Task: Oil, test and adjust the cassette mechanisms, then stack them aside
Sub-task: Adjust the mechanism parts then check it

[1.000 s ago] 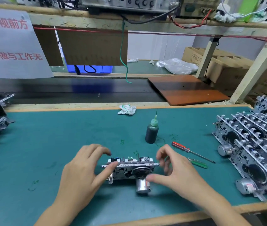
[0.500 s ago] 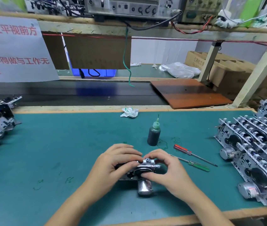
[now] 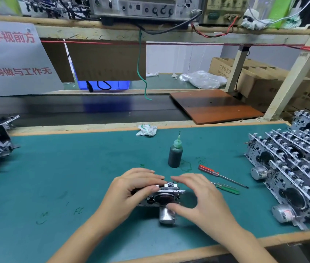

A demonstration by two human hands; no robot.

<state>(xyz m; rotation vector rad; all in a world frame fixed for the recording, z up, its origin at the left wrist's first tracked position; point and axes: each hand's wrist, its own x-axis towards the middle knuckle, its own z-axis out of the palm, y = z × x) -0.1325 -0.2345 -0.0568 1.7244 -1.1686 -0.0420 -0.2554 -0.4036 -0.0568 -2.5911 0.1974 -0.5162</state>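
one silver mech, motor at front

Mat teal w/ green pen marks; bottle dark green, lighter green nozzle. Screwdrivers: one red handle, one green. Mechanism silver w/ black disc; board reddish-brown; sign white, red characters.

Bare green desk lies open on the left — on the right the oil bottle, two screwdrivers and stacked mechanisms crowd the way.
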